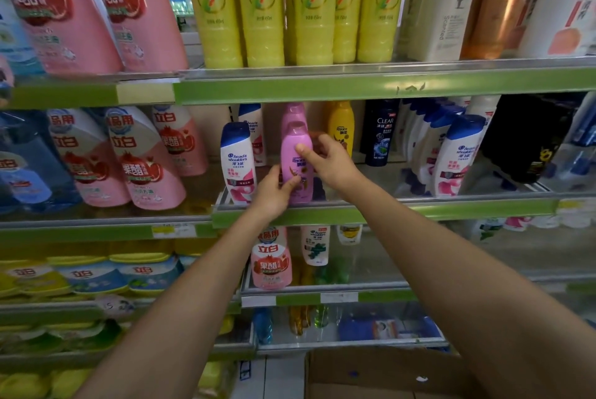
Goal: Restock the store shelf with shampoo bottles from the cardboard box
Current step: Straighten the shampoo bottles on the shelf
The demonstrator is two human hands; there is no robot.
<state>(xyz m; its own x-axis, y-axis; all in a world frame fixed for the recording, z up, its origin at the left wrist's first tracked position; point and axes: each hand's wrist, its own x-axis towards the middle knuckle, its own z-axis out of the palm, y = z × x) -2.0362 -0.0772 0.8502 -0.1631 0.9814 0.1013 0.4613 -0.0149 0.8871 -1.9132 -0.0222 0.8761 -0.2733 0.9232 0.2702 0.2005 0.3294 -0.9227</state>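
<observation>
Pink shampoo bottle [296,163] gripped by both hands' fingers, white bottle [237,163] touching beside, another pink behind

"head & shoulders" on white bottle [238,162], "CLEAR" on black bottle [382,134], "Rejoice" on yellow bottle [341,124]

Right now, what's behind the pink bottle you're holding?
Directly behind the pink bottle stands a second pink bottle; only its cap and shoulder show. Anything further back is covered.
</observation>
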